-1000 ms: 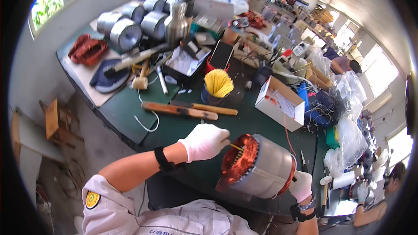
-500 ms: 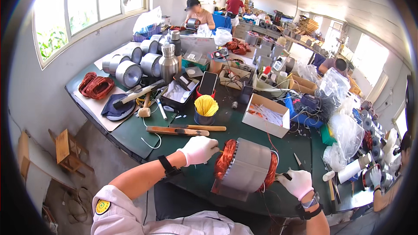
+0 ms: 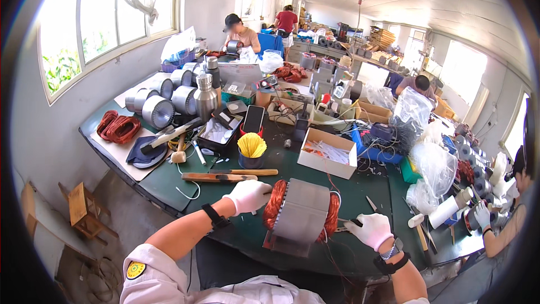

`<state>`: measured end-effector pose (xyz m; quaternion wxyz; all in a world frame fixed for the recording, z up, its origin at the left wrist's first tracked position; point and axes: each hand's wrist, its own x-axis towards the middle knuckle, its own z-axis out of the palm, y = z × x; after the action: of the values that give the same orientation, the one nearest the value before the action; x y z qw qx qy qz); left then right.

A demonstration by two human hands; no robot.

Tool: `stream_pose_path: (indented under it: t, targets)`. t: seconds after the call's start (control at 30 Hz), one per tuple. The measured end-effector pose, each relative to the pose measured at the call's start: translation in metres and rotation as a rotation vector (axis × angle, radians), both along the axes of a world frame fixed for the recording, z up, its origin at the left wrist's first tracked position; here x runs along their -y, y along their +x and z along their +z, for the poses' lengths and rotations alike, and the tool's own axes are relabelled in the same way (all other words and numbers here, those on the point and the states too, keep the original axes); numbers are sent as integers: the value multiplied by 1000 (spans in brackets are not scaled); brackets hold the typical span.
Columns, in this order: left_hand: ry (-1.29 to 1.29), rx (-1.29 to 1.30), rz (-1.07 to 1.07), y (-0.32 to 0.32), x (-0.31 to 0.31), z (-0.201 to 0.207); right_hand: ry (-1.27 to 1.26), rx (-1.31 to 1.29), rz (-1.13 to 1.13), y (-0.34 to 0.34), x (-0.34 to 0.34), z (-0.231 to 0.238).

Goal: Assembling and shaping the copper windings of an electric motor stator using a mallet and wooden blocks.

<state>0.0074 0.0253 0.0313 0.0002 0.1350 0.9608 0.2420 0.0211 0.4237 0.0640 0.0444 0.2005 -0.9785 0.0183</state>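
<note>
A grey motor stator (image 3: pixel 301 211) lies on its side in front of me, with copper winding (image 3: pixel 274 205) bulging from its left end and more copper winding (image 3: pixel 331 218) at its right end. White-gloved, my left hand (image 3: pixel 249 196) has its fingers pinched at the left winding; what they hold, if anything, is hidden. My right hand (image 3: pixel 371 231), also gloved, is closed around a small metal tool (image 3: pixel 341 227) whose tip points at the right winding. Its kind is not clear. Thin lead wires hang from the stator's right side.
Wooden sticks (image 3: pixel 219 177) lie beyond my left hand. Behind are a cup of yellow strips (image 3: pixel 251 147), an open white box (image 3: pixel 328 155), a phone (image 3: pixel 253 119) and several finished stators (image 3: pixel 158 111). A pointed blade (image 3: pixel 372 203) lies right. A co-worker's gloved hand (image 3: pixel 483 215) is at far right.
The view has swung slightly right, so the scene shifts left. My left hand has come closer to the left winding. My right hand still holds the tool beside the right winding.
</note>
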Motion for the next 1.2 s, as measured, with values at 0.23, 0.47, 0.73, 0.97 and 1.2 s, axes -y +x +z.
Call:
stream_pose_path:
  t: [0.23,0.47,0.73,0.97,1.2]
  targets:
    - [-131,-100,16,0,15,-3,-3,72,-25,-4,-8,6]
    - [-187,-159,21,1,-1,-8,8,65,-23,-3,-4,15]
    - [24,30,0,-9,2,2,-12,72,-3,-9,-15,8]
    - [-67,6,47,-6,-4,-5,27,115,-63,-7,-7,19]
    - [-13,40,50,-3,-5,-9,-1,205,-94,-9,-22,17]
